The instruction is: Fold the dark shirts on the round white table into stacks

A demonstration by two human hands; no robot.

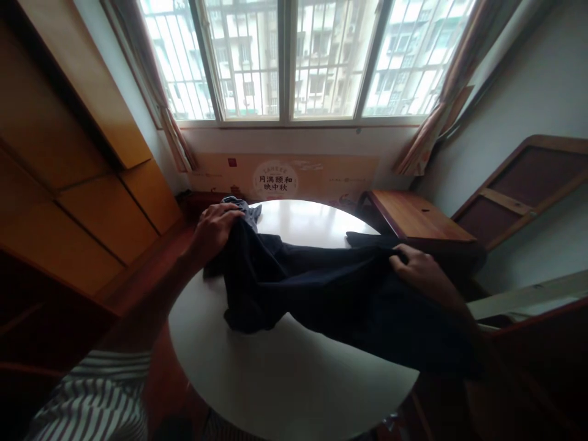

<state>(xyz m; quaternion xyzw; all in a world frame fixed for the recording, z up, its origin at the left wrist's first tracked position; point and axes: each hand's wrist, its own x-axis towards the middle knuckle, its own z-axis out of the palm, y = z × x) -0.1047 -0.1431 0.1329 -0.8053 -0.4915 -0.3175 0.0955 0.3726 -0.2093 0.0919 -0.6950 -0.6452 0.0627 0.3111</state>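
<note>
A dark navy garment [321,278] stretches between my two hands over a round white table [285,380]; its exact kind is hard to make out. My left hand [218,223] grips its bunched left end. Beside those fingers, a greyish-blue piece of cloth [250,214] shows, and I cannot tell whether it belongs to the same garment. At the right, my right hand [418,266] has its fingers closed on the upper edge of the fabric. From there the cloth hangs down past the table's right edge. Part of its left side rests on or just above the tabletop.
A wooden side table [418,214] stands to the right behind the round table, with a wood-framed panel [523,190] leaning at the wall. Wooden cabinets [105,214] line the left. Ahead, a printed cardboard panel [321,171] sits under the barred window [285,61].
</note>
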